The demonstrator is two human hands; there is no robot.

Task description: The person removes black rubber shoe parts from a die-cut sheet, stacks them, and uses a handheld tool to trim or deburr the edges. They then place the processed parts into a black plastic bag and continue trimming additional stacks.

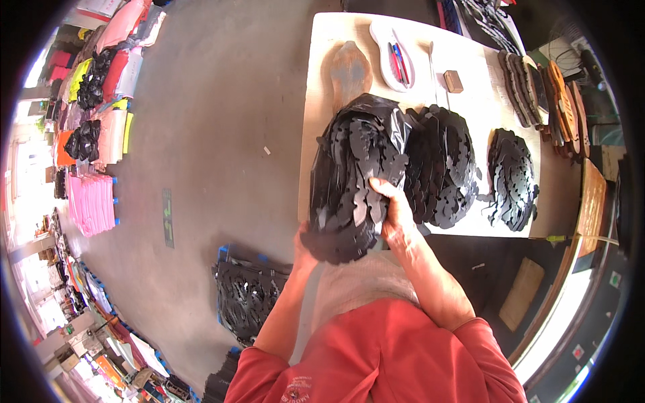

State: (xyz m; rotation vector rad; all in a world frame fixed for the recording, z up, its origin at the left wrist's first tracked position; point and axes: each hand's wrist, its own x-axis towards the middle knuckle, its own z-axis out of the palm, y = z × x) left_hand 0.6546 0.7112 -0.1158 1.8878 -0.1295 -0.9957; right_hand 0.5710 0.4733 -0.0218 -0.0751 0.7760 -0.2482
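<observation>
It's a workshop; a worktable (480,91) and black cut pieces (356,158) show it.

Along the far part of your table (322,50) lie a worn, foot-shaped board (351,70), a white tray (381,35) holding red and blue pens (400,64), a thin stick (432,51) and a small wooden block (453,81). Across the floor (208,134) to your left sits a layered pink stack (93,205).
</observation>
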